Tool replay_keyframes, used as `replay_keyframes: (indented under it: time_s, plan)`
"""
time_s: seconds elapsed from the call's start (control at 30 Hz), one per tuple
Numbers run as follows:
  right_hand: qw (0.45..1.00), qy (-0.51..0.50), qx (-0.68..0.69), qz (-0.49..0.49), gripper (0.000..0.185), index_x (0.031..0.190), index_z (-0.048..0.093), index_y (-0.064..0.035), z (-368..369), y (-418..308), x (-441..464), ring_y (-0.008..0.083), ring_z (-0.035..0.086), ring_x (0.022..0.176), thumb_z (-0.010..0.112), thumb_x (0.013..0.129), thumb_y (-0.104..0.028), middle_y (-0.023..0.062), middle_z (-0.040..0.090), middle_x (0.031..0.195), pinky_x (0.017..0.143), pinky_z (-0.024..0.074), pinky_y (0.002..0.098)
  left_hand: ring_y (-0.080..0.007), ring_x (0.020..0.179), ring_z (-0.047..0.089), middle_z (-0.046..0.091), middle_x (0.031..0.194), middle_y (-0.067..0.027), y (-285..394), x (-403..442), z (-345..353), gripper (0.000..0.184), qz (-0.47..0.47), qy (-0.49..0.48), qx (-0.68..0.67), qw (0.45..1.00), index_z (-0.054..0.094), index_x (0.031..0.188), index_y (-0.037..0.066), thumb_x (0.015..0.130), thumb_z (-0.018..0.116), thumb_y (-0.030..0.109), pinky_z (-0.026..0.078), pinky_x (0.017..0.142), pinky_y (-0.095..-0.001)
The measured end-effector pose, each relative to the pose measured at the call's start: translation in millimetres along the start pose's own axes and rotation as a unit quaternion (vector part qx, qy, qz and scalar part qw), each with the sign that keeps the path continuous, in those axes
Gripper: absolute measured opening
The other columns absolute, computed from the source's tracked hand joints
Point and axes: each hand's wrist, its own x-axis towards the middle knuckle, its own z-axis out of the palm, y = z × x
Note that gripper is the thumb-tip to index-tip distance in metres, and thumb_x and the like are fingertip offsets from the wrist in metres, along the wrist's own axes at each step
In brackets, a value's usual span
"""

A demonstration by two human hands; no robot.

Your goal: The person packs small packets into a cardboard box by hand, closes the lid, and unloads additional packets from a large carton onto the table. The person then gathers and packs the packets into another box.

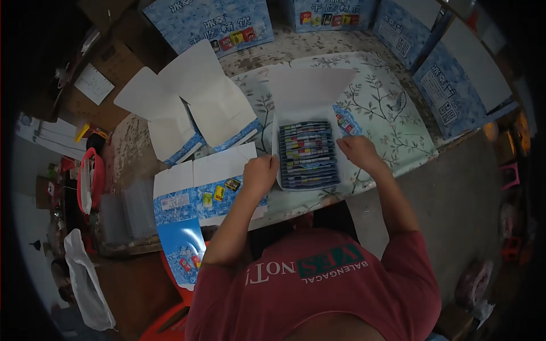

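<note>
An open white cardboard box (277, 174) stands on the table in front of me, its lid (307, 88) raised at the far side. Inside is a tight row of thin, colourful packets (307, 150). At the box's left wall, my left hand (261, 171) is closed, its fingertips against the edge. My right hand (358, 152) is closed at the right wall in the same way; the fingertips of both are partly hidden. Just beyond the right hand lies a blue printed piece (346, 119), partly covered by the box.
Unfolded blue-and-white cartons (210, 196) lie on the left, with two opened ones (210, 102) behind. Large blue printed boxes (213, 28) line the back and the right side (455, 91). A floral cloth (392, 113) covers the table. A red chair (168, 324) is at lower left.
</note>
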Motion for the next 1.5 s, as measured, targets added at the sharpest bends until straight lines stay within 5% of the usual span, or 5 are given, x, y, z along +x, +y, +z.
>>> replay_keyframes:
  time_s: [0.27,0.37,0.73,1.03,1.5]
  plan:
    - [0.981,0.094,0.115,0.124,0.037,0.085,0.064,-0.0018,14.7,74.6,29.8,0.0295,0.063,0.071,0.054,0.087,-0.038,0.0128,0.065,0.074,0.068,0.0484,0.0391,-0.0335,0.087,0.065,0.065,0.098,-0.0201,8.9,12.8,1.3,0.039,-0.035,0.027,-0.108,0.993,0.056,0.115,-0.002,0.088,0.058,0.026,0.051,0.073,-0.0362]
    - [0.979,0.141,-0.055,0.134,0.045,0.099,0.061,-0.0025,32.6,99.8,70.7,0.0292,0.061,0.089,0.059,0.083,-0.045,0.0139,0.063,0.093,0.076,0.0482,0.0413,-0.0345,0.094,0.062,0.061,0.108,-0.0220,25.4,29.2,15.8,0.038,0.196,0.159,-0.067,0.965,0.056,0.115,-0.001,0.087,0.059,0.024,0.050,0.078,-0.0383]
    - [0.976,0.080,-0.103,0.174,0.050,0.099,0.058,-0.0014,50.0,124.3,83.3,0.0304,0.059,0.094,0.073,0.071,-0.039,0.0139,0.061,0.100,0.077,0.0493,0.0423,-0.0304,0.090,0.063,0.065,0.097,-0.0176,40.8,147.8,54.1,0.055,0.096,-0.299,0.027,0.949,0.066,0.096,0.002,0.070,0.070,0.050,0.048,0.081,-0.0367]
    - [0.857,0.242,0.449,0.071,0.011,0.093,0.055,-0.0018,-53.3,44.8,-13.2,0.0063,0.054,0.068,0.061,0.085,-0.005,0.0048,0.061,0.077,0.059,0.0425,0.0199,-0.0283,0.095,0.060,0.063,0.102,-0.0174,20.6,154.2,59.3,0.058,0.097,-0.444,-0.023,0.890,0.063,0.107,0.003,0.074,0.066,0.050,0.046,0.084,-0.0346]
    - [0.957,0.154,-0.019,-0.245,0.011,0.090,0.055,-0.0059,13.1,-39.4,84.3,0.0328,0.062,0.071,0.061,0.080,-0.007,0.0150,0.063,0.079,0.061,0.0493,0.0410,-0.0334,0.095,0.059,0.061,0.103,-0.0180,31.3,45.7,10.7,0.040,0.216,-0.090,0.089,0.968,0.059,0.103,-0.002,0.079,0.065,0.030,0.047,0.084,-0.0407]
